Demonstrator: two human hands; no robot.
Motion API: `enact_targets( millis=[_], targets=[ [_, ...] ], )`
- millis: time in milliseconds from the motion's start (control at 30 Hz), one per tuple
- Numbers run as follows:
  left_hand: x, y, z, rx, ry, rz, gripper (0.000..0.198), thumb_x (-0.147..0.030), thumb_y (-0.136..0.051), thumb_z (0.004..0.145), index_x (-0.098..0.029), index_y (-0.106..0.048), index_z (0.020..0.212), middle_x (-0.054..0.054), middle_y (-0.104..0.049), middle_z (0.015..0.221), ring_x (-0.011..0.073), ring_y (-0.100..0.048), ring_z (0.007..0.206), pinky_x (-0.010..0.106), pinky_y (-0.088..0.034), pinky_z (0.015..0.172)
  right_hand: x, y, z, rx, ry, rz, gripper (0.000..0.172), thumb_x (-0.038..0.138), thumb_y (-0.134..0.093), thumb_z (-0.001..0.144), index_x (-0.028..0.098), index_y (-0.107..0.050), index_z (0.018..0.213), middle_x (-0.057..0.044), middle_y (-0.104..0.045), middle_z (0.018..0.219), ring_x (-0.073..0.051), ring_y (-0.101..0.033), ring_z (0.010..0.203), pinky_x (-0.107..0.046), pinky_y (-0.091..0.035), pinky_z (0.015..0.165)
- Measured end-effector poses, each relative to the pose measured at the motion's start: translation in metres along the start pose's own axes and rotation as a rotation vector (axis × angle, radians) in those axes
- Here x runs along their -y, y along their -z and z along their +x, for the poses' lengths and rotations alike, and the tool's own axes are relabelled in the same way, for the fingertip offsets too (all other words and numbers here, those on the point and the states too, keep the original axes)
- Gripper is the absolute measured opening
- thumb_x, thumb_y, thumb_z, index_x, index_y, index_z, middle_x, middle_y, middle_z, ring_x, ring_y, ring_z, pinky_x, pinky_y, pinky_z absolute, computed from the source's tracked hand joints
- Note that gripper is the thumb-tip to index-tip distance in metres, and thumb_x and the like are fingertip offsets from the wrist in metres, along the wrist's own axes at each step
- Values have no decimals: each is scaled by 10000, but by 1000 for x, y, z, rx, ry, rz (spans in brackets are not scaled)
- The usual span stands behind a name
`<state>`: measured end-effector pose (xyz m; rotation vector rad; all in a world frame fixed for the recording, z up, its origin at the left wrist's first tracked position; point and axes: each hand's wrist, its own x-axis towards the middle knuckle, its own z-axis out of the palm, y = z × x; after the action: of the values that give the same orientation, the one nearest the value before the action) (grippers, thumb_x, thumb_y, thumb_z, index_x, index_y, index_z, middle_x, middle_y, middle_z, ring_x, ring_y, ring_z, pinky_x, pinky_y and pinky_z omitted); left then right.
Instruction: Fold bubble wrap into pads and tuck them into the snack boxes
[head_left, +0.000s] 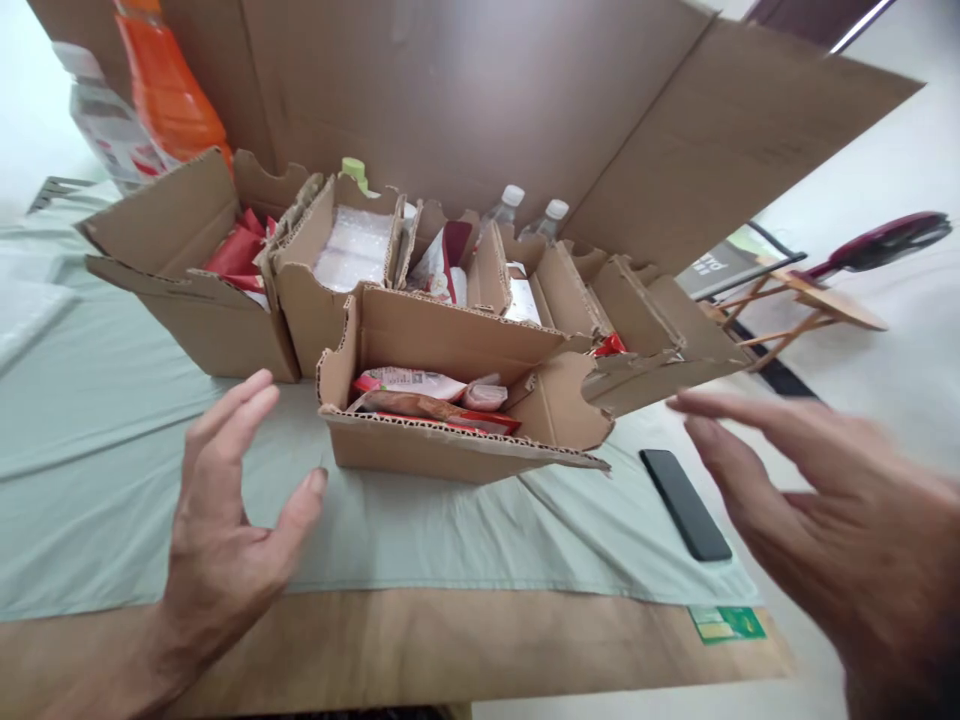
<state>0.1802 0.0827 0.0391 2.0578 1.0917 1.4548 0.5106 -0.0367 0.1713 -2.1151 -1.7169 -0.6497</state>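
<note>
An open cardboard box (420,450) stands in front of the row of other boxes, with several snack packets (409,383) lying inside it. My left hand (229,500) is raised just left of this box, thumb and fingers spread, holding nothing. On the other side my right hand (817,500) hovers at the right edge of the view, its fingers stretched out and apart, somewhat blurred and empty. Neither hand touches the box. A black phone (686,505) lies on the pale green cloth (450,545) between the box and my right hand.
Behind is a row of open cardboard boxes; the leftmost box (202,320) holds red packets (238,250). An orange bottle (169,85) and a clear bottle (109,125) stand at back left. A large cardboard panel (450,110) rises behind. A wooden stool (825,300) is at right.
</note>
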Motion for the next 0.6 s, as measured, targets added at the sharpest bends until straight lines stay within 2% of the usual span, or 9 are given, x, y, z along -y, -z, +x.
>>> enact_targets(
  millis=[67, 133, 200, 267, 333, 433, 500, 533, 600],
  targets=[
    [12, -2, -11, 80, 222, -109, 822, -294, -718, 907, -396, -318, 1619, 58, -443, 1628, 352, -434, 1496, 625, -380, 1229, -10, -12, -32, 84, -152, 192, 249, 491, -569, 994, 318, -713, 1099, -45, -794, 1060, -289, -747, 955, -453, -586, 882],
    [19, -10, -16, 151, 361, -189, 852, -346, -701, 915, -396, -250, 1637, 76, -395, 1661, 361, -414, 1511, 641, -397, 1205, -7, -45, -51, 218, -192, 374, 455, 569, -667, 886, 257, -688, 1216, -94, -784, 1139, -313, -750, 974, -456, -610, 828],
    [21, -22, -12, 207, 428, -230, 867, -361, -706, 892, -361, -256, 1633, 99, -378, 1666, 368, -398, 1515, 646, -380, 1206, 6, -84, -53, 305, -198, 536, 610, 600, -717, 812, 204, -671, 1273, -143, -752, 1236, -335, -731, 1059, -467, -607, 873],
    [20, -37, -4, 256, 450, -293, 827, -367, -711, 854, -297, -343, 1591, 125, -453, 1604, 372, -442, 1476, 640, -378, 1203, 23, -115, -44, 335, -179, 702, 558, 609, -706, 806, 200, -712, 1187, -148, -749, 1240, -342, -706, 1131, -476, -581, 955],
    [17, -51, 3, 288, 444, -378, 750, -361, -704, 835, -239, -430, 1522, 138, -554, 1499, 363, -507, 1415, 623, -385, 1199, 36, -129, -36, 321, -159, 820, 479, 609, -678, 827, 207, -738, 1082, -134, -767, 1187, -344, -694, 1154, -488, -558, 1000],
    [7, -66, -2, 264, 382, -472, 722, -355, -701, 842, -197, -443, 1497, 158, -595, 1448, 359, -531, 1396, 603, -392, 1200, 35, -116, -49, 300, -186, 800, 446, 603, -656, 854, 203, -737, 1035, -115, -787, 1066, -350, -718, 1059, -506, -585, 945],
    [-8, -69, -17, 239, 325, -476, 771, -350, -694, 855, -195, -390, 1546, 182, -569, 1485, 375, -509, 1426, 612, -410, 1190, 25, -96, -72, 314, -237, 701, 421, 620, -639, 877, 226, -742, 984, -90, -782, 930, -333, -739, 888, -483, -627, 796],
    [-18, -66, -28, 234, 290, -451, 780, -333, -678, 864, -200, -370, 1568, 189, -561, 1496, 384, -501, 1439, 618, -431, 1177, 19, -87, -85, 314, -251, 656, 413, 651, -643, 874, 255, -746, 928, -73, -763, 833, -315, -726, 747, -454, -626, 655],
    [-45, -54, -50, 274, 194, -351, 788, -299, -667, 874, -244, -354, 1596, 184, -562, 1506, 384, -509, 1441, 591, -495, 1141, 13, -76, -105, 262, -283, 560, 296, 611, -700, 892, 354, -743, 1033, -66, -755, 930, -301, -730, 837, -410, -616, 624]
  ],
)
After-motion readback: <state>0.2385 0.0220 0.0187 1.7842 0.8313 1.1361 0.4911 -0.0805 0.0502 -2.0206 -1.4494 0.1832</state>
